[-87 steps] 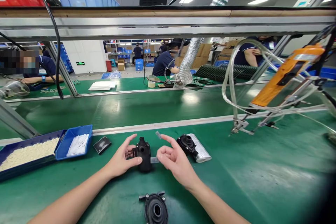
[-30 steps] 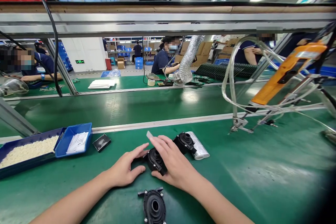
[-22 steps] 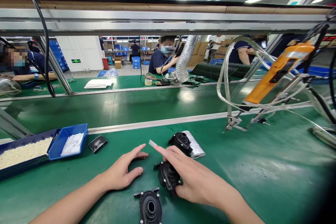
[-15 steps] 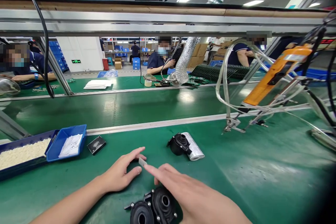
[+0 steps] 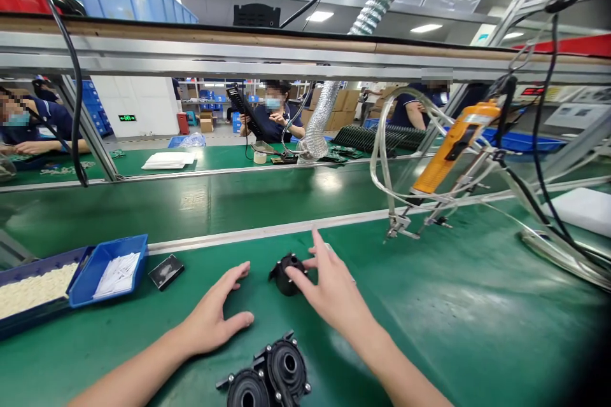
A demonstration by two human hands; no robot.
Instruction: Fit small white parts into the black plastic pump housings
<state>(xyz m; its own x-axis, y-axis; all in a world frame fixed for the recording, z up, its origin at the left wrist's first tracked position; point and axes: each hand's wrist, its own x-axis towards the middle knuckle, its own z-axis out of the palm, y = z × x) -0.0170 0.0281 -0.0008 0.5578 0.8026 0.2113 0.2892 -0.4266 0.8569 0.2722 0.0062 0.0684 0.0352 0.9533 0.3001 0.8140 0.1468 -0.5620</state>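
Note:
My left hand (image 5: 214, 321) lies flat on the green mat with its fingers spread and holds nothing. My right hand (image 5: 329, 286) is stretched out farther away, over a black pump part (image 5: 285, 273). Its thumb and one finger touch the part's black head and the index finger points straight out. The rest of that part is hidden behind the hand. Two black round pump bodies (image 5: 267, 378) lie side by side at the near edge, just in front of my left hand.
A blue tray of white slips (image 5: 114, 270) and a dark tray of small white pieces (image 5: 28, 280) sit at the left, beside a small black packet (image 5: 165, 271). An orange electric screwdriver (image 5: 453, 140) hangs among clear tubes at the right. Other people work across the belt.
My right hand carried a black pump body toward me, set it beside the one at the near edge, then reached out to the farther pump part. My left hand stayed on the mat.

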